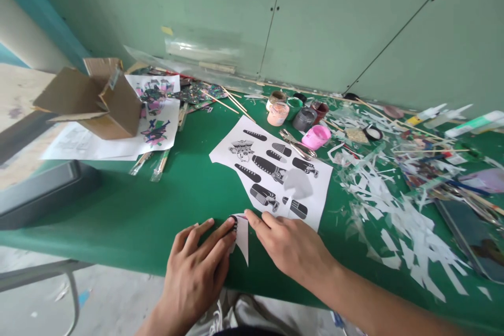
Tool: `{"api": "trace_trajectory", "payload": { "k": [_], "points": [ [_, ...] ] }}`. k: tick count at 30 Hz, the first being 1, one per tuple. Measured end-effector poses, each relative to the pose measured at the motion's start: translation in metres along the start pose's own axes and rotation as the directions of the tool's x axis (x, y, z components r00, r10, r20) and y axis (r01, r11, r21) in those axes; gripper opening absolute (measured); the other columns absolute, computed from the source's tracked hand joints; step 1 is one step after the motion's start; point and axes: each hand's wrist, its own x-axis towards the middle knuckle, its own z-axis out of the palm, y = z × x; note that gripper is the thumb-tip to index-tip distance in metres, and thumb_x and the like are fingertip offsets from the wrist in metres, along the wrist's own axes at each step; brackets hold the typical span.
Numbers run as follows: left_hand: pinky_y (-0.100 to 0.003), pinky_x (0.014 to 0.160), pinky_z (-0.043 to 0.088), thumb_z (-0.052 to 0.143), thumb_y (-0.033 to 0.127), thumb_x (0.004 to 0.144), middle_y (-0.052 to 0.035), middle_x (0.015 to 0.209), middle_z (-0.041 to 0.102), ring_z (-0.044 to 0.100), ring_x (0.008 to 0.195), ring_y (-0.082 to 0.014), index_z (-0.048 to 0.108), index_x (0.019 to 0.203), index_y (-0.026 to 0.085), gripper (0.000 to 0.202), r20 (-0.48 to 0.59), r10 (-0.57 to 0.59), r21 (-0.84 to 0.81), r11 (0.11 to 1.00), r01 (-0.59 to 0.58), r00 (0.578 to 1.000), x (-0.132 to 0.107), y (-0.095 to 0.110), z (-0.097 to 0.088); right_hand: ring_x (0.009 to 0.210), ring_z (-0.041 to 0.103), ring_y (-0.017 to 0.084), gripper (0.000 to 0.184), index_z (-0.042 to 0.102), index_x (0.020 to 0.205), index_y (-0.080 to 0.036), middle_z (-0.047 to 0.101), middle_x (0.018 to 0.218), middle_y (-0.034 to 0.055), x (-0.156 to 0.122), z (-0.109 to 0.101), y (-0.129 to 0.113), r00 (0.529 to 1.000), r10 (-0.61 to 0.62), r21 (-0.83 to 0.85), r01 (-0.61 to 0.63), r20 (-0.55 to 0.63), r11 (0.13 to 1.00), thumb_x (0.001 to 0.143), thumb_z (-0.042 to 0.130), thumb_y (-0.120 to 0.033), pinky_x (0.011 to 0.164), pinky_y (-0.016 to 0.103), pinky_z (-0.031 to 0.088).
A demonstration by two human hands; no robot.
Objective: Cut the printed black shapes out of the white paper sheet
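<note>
Left hand [195,273] and right hand [293,247] at near edge of green counter [157,210], both palm down on a small paper cutout [241,236]. Left fingers [214,239] loosely spread, tips pressing cutout's striped left edge; right fingers [262,219] held close together, tips pinning its top edge. Cutout: white, pointed toward the body, black-striped print at upper left, lying flat between the two hands and touching the lower corner of the printed sheet [275,173]. Step in hand, by appearance: flattening or creasing a trimmed piece. Next move likely calls for steady pressure from one hand while the other shifts, lest the slip slide on the smooth top. Printed sheet just beyond: black figures, partly trimmed at left. Scissors [297,144] on its far corner, beside pink cup [316,136]. Paint jars [293,109] clustered behind. White paper scraps [394,210] strewn thickly to right. Thin wooden sticks [232,101] toward back. Cardboard box [98,100], flaps open, at far left, atop coloured prints [155,115]. Dark tray [39,194] at left edge. Pale green panelled wall [315,10] behind; grey floor [98,299] below.
</note>
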Motion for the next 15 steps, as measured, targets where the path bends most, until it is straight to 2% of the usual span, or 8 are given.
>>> {"api": "trace_trajectory", "payload": {
  "k": [4, 8, 11, 15],
  "points": [
    [-0.04, 0.087, 0.043, 0.049, 0.014, 0.091, 0.0027, 0.117, 0.071, 0.062, 0.105, -0.0228, 0.067, 0.105, 0.027, 0.027, 0.004, 0.003, 0.0, 1.0, -0.003, 1.0, 0.002, 0.0, -0.001, 0.049, 0.056, 0.012, 0.053, 0.055, 0.135, -0.011, 0.07, 0.085, 0.0089, -0.01, 0.002, -0.004, 0.999, 0.033, 0.005, -0.033, -0.015, 0.999, 0.085, 0.042, -0.003, 0.042, 0.028, 0.039],
    [-0.041, 0.088, 0.041, 0.049, 0.014, 0.091, 0.0041, 0.12, 0.07, 0.061, 0.106, -0.023, 0.066, 0.107, 0.026, 0.026, 0.015, 0.032, 0.014, 0.999, -0.032, 0.999, 0.003, -0.002, -0.003, 0.044, 0.054, 0.011, 0.051, 0.06, 0.131, -0.012, 0.069, 0.078, 0.0058, -0.022, 0.001, -0.003, 0.995, 0.089, 0.004, -0.089, -0.035, 0.996, 0.083, 0.043, -0.004, 0.039, 0.029, 0.036],
    [-0.041, 0.088, 0.04, 0.049, 0.016, 0.092, 0.0038, 0.121, 0.069, 0.06, 0.105, -0.0239, 0.066, 0.111, 0.026, 0.028, 0.014, 0.044, 0.034, 0.998, -0.045, 0.999, 0.002, -0.001, -0.001, 0.041, 0.052, 0.011, 0.039, 0.068, 0.121, -0.015, 0.068, 0.071, 0.0037, -0.029, -0.003, 0.003, 0.984, 0.14, 0.06, -0.134, -0.112, 0.989, 0.092, 0.041, -0.012, 0.038, 0.03, 0.031],
    [-0.043, 0.091, 0.038, 0.05, 0.018, 0.092, 0.0026, 0.117, 0.071, 0.06, 0.102, -0.0248, 0.068, 0.113, 0.031, 0.03, -0.004, -0.006, 0.042, 0.999, 0.007, 1.0, 0.001, 0.008, 0.004, 0.043, 0.052, 0.01, 0.039, 0.069, 0.12, -0.019, 0.066, 0.066, 0.0022, -0.026, -0.006, 0.008, 0.949, 0.206, 0.136, -0.177, -0.239, 0.975, 0.101, 0.036, -0.026, 0.039, 0.027, 0.029]
  ]
}}
